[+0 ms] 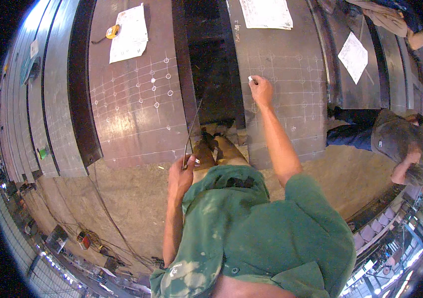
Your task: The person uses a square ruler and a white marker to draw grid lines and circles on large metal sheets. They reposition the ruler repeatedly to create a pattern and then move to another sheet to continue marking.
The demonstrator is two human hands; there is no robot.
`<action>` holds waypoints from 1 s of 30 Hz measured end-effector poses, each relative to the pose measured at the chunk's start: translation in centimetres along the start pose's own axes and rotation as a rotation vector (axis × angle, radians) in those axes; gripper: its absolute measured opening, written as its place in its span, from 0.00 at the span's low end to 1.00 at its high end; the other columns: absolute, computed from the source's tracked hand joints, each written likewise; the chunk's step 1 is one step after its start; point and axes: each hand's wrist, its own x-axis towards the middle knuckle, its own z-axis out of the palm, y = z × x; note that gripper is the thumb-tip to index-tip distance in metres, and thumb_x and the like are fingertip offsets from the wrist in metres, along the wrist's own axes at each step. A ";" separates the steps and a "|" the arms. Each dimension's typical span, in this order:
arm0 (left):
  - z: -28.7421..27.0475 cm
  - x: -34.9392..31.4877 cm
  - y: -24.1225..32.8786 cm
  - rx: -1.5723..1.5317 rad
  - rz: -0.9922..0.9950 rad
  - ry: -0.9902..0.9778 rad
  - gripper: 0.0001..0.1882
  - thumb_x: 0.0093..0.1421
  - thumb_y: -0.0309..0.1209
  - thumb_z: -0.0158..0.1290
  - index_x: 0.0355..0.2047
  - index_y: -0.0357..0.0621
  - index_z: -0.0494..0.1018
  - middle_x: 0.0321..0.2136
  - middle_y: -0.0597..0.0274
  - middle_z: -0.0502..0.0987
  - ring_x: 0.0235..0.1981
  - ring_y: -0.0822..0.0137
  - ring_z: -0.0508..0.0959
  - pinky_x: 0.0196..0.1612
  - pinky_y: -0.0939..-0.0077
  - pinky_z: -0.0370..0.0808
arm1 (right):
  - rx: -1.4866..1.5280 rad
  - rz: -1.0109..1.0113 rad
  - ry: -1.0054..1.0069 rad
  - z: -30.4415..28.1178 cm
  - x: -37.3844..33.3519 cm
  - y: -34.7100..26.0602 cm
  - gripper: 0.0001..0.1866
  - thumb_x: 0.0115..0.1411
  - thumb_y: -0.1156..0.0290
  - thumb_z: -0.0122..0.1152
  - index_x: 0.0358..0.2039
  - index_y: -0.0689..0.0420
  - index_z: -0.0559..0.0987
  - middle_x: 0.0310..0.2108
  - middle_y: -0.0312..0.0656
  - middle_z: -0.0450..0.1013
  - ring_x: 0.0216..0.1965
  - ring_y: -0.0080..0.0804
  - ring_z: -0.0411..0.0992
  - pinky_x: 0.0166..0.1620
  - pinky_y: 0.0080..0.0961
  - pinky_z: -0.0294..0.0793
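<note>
My right hand (262, 91) is closed in a pinch on a short white piece of chalk (251, 79). It is over the left edge of the right steel beam (286, 136), whose face carries a chalk grid with small circles. My left hand (180, 175) is closed around a long thin metal strip (190, 131) that points up and away over the gap between the beams. A small white piece (197, 161) shows by its fingers; I cannot tell its kind. The left steel beam (137, 144) bears chalk lines and circles, some of them bolder.
A yellow tape measure (113, 32) rests on a paper drawing (133, 42) on the left beam. Further drawings (267, 13) lie on other beams. At the right, a co-worker (395, 134) bends near the beams. Cables (95, 238) run across the floor at the lower left.
</note>
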 end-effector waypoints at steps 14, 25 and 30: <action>0.0 0.0 -1.7 0.036 0.055 0.073 0.21 0.64 0.44 0.48 0.44 0.40 0.77 0.35 0.49 0.81 0.40 0.56 0.81 0.44 0.65 0.74 | -0.052 0.145 0.038 0.5 4.7 -0.9 0.12 0.52 0.66 0.63 0.38 0.50 0.82 0.30 0.47 0.79 0.33 0.45 0.78 0.35 0.37 0.75; -0.1 -0.3 -0.3 0.059 0.015 0.083 0.21 0.64 0.43 0.48 0.45 0.38 0.76 0.35 0.49 0.81 0.39 0.55 0.81 0.44 0.65 0.74 | -0.067 -0.076 0.103 3.9 9.4 -1.4 0.12 0.52 0.66 0.61 0.38 0.54 0.81 0.31 0.48 0.78 0.34 0.49 0.77 0.38 0.40 0.75; 0.4 0.4 -2.2 0.061 0.033 0.107 0.20 0.64 0.43 0.48 0.45 0.38 0.76 0.36 0.47 0.81 0.40 0.54 0.81 0.44 0.64 0.74 | -0.091 -0.091 0.014 4.3 8.6 -0.9 0.12 0.52 0.67 0.61 0.37 0.55 0.81 0.33 0.50 0.78 0.36 0.51 0.76 0.39 0.42 0.74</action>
